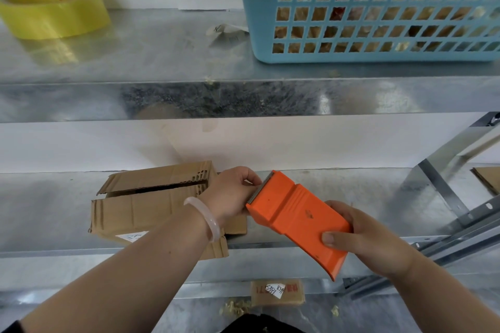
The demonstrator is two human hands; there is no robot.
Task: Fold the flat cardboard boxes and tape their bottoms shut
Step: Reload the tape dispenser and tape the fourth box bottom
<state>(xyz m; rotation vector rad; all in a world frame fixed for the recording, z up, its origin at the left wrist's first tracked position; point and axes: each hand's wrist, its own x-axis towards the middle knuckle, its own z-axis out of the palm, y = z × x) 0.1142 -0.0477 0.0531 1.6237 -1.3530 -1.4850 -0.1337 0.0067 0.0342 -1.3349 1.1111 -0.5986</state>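
Note:
An orange tape dispenser [297, 217] is held above the lower metal shelf [48, 213], its toothed blade pointing up and left. My right hand [370, 240] grips its rear end, thumb on top. My left hand [232, 192], with a pale bangle on the wrist, pinches something at the blade; the tape itself is too clear to make out. Behind my left wrist a folded cardboard box [143, 203] lies on the shelf with its top flaps meeting at a dark slit.
On the upper metal shelf [162, 57] a yellow tape roll [54, 12] stands at the left and a blue plastic basket [378, 13] of packets at the right. A crumpled paper scrap [227, 31] lies between. Diagonal metal braces [446, 197] cross the right side. A labelled flat cardboard piece [277, 293] lies below.

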